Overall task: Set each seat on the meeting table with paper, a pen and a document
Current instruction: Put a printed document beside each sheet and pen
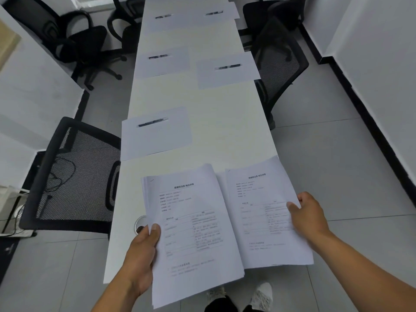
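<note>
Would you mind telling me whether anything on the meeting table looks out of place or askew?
One blank sheet, on the table's right side, overhangs the edge toward a chair, its pen lying on it. A small round lidded container sits by the left edge, partly hidden by the documents.

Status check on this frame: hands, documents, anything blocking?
Left hand grips document stack. Right hand pinches one document, drawn off to the right. Five paper-and-pen settings, nearest, no documents yet. Nothing blocking.

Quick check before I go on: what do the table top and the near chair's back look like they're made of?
Table top: seemingly matte off-white laminate, smooth with no grain or glare; not certain. Near chair's back: black open-weave mesh in a rigid black frame, probably plastic.
</note>
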